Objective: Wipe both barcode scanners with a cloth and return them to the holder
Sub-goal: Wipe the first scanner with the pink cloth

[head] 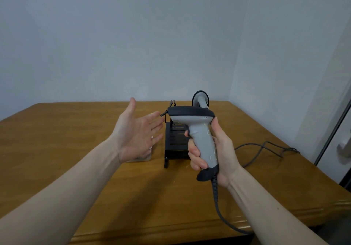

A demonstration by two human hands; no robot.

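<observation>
Right hand (218,148) grips scanner (199,131) | holder (174,144) behind | left hand (136,132) empty

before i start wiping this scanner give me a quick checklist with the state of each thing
1. Grip on the grey pistol-shaped barcode scanner: ok, the right hand holds its handle, head up.
2. Left hand free for the cloth: ok, open and holding nothing.
3. Cloth within reach: cannot tell, only a pale item shows, mostly hidden behind the left hand.
4. Dark cable: not ok, it drops over the edge of the brown wooden table.
5. Second grey scanner parked: ok, it stands upright behind the black slotted holder.
</observation>
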